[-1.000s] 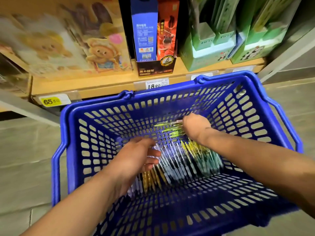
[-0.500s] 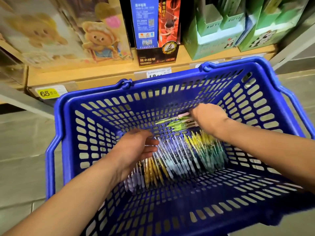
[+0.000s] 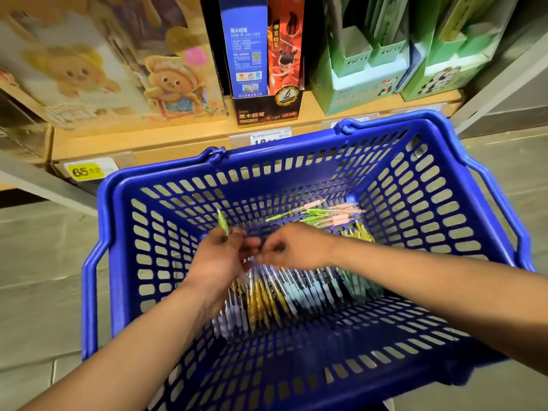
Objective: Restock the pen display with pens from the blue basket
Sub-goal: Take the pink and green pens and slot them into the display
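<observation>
A blue basket (image 3: 439,179) sits below me on the floor in front of a shelf. Several pens (image 3: 299,295) in gold, pale blue, lilac and green lie across its bottom, and a few pink and green pens (image 3: 323,216) lie at the far side. My left hand (image 3: 218,262) is inside the basket and holds a green pen (image 3: 223,225) upright between its fingers. My right hand (image 3: 292,247) is next to it, fingertips curled and meeting the left hand's fingers. Motion blur hides what the right fingers pinch.
A wooden shelf (image 3: 178,140) runs behind the basket with a yellow price tag (image 3: 86,172). On it stand bear-print boxes (image 3: 118,69), a blue and red pencil box (image 3: 264,63) and green panda boxes (image 3: 385,60). Grey floor tiles (image 3: 41,277) lie to the left.
My right hand left the far pink and green pens and came toward the left hand. My left hand lifted off the pile and now holds a green pen upright.
</observation>
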A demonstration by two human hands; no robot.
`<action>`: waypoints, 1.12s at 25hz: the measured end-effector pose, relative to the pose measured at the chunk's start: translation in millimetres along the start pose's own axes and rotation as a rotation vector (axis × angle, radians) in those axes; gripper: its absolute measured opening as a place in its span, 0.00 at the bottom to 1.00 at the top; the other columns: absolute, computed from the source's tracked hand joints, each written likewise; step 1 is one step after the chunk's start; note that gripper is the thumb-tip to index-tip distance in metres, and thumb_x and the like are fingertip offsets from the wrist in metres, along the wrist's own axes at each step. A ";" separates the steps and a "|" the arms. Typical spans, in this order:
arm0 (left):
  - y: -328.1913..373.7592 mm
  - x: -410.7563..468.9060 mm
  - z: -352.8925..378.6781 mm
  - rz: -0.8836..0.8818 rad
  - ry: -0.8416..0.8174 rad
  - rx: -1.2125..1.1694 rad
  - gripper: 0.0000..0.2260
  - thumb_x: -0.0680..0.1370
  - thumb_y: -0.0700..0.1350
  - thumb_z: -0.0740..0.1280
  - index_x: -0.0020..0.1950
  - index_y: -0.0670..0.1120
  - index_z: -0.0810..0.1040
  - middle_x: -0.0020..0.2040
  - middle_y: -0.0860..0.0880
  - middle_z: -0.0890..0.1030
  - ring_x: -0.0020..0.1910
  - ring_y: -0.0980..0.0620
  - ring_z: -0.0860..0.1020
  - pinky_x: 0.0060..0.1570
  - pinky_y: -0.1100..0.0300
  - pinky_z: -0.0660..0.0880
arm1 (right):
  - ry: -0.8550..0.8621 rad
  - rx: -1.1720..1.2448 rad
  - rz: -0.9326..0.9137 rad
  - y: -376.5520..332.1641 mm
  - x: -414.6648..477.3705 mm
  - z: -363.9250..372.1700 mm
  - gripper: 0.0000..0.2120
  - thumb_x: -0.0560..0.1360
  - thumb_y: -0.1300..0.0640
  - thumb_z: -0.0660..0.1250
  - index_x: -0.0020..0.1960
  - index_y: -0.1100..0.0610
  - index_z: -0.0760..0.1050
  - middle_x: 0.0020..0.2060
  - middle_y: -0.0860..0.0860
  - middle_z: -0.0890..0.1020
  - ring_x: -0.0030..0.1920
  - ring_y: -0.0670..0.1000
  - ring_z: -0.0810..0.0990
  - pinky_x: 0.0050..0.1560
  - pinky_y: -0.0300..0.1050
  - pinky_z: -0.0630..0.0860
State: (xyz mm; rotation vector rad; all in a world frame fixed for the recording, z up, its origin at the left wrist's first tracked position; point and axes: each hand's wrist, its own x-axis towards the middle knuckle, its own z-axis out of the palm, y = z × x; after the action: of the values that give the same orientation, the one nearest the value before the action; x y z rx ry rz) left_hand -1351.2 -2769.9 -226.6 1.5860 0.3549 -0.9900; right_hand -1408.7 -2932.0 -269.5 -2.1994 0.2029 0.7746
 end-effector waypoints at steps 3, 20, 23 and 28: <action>0.6 0.0 -10.6 0.001 0.008 0.052 0.08 0.86 0.44 0.61 0.60 0.41 0.75 0.41 0.46 0.85 0.36 0.50 0.80 0.36 0.55 0.78 | 0.285 -0.506 0.122 41.8 15.7 -17.6 0.17 0.79 0.58 0.68 0.67 0.55 0.75 0.60 0.54 0.80 0.59 0.56 0.81 0.59 0.48 0.78; -2.4 0.0 -3.6 -0.041 -0.035 -0.004 0.10 0.86 0.43 0.59 0.60 0.40 0.77 0.52 0.42 0.87 0.50 0.46 0.85 0.48 0.53 0.80 | 0.362 -0.703 0.017 55.9 9.6 -44.5 0.10 0.81 0.54 0.67 0.61 0.52 0.77 0.53 0.51 0.78 0.51 0.56 0.82 0.45 0.48 0.78; -2.3 0.0 2.5 0.019 -0.060 0.039 0.11 0.86 0.46 0.59 0.62 0.42 0.77 0.58 0.44 0.85 0.57 0.45 0.83 0.59 0.49 0.79 | 0.454 -0.309 -0.087 12.4 1.5 -52.1 0.09 0.79 0.45 0.67 0.55 0.46 0.81 0.47 0.45 0.82 0.46 0.47 0.83 0.50 0.46 0.80; -1.1 -7.1 7.2 0.059 -0.186 -0.014 0.14 0.86 0.49 0.59 0.60 0.42 0.79 0.47 0.44 0.85 0.42 0.43 0.84 0.47 0.49 0.83 | 0.210 0.590 -0.063 -27.8 15.2 -32.3 0.08 0.75 0.49 0.74 0.52 0.50 0.84 0.45 0.46 0.88 0.48 0.46 0.86 0.56 0.48 0.82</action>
State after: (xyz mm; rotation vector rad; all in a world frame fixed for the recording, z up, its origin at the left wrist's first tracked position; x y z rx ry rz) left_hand -1359.1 -2774.1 -221.7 1.4700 0.1846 -1.0773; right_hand -1371.0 -2934.9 -244.6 -1.7077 0.4080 0.3789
